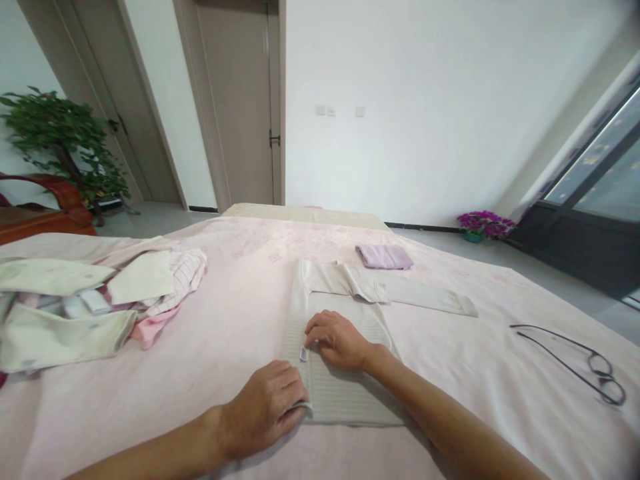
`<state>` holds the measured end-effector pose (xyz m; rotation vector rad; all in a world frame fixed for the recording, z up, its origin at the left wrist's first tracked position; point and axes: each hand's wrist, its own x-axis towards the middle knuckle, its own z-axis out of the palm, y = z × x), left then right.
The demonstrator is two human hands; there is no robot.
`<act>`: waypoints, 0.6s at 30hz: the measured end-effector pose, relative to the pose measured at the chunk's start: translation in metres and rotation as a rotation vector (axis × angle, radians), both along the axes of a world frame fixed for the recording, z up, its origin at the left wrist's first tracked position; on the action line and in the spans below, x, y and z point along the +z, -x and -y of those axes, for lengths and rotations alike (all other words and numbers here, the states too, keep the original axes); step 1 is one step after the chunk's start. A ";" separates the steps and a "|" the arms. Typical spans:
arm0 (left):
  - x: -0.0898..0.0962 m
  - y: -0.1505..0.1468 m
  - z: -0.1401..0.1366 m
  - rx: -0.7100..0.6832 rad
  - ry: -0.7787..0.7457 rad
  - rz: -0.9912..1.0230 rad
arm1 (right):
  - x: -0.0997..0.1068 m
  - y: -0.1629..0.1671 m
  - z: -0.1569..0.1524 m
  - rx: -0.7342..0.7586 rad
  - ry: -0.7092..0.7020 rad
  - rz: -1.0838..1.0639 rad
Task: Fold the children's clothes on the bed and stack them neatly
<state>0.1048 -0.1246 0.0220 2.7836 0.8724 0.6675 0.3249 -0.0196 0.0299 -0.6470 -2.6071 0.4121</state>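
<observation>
A pale grey-green striped long-sleeved top lies partly folded on the pink bedspread, one sleeve stretching to the right. My left hand grips its near left corner, fabric pinched between thumb and fingers. Further up the same folded side, my right hand has its fingers curled together on the cloth beside a small white label. The fingertips of the right hand are partly hidden, but they appear to pinch the fabric.
A folded lilac cloth lies beyond the top. To the left is a heap of loose clothes, to the right a pair of glasses. Past the bed are a wooden chair, a leafy plant and purple flowers.
</observation>
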 end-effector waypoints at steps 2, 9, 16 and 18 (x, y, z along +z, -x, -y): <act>0.006 0.001 -0.004 -0.024 0.099 0.042 | -0.004 0.001 -0.006 -0.071 0.016 -0.016; 0.006 -0.009 -0.040 0.361 0.161 0.051 | -0.005 0.020 -0.034 -0.260 -0.050 -0.007; -0.007 -0.024 -0.039 0.329 0.319 -0.315 | 0.002 0.039 -0.065 -0.313 -0.083 0.233; -0.003 -0.025 -0.037 0.320 0.342 -0.332 | 0.003 0.048 -0.080 -0.400 -0.127 0.230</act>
